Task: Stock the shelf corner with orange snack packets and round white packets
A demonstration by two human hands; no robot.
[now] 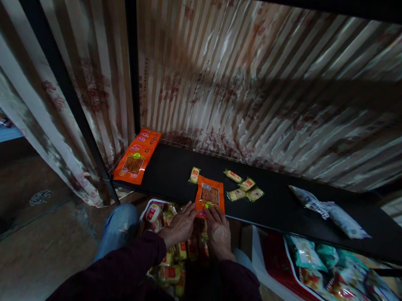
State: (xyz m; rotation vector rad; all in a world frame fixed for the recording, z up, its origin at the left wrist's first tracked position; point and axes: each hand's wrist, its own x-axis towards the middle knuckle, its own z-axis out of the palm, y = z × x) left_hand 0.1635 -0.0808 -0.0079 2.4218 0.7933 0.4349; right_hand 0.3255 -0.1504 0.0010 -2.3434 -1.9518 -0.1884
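An orange snack packet (216,184), with a clear window showing brown sticks, lies at the front edge of the black shelf (175,169). My left hand (182,225) has its fingers closed at the packet's near left corner. On the near right part, my right hand (218,231) holds the packet with its fingers over the top; its thumb is hard to make out. A small yellow wrapped snack (194,174) sits just left of the packet. To the right is a group of several similar yellow snacks (247,184).
More orange packets (137,156) lie at the shelf's left end. Silvery packets (344,220) are on the right. Below, a white-rimmed container (148,207) holds yellow snacks, and a red tray (277,259) holds bags. A black post (134,52) and curtain (230,77) stand behind.
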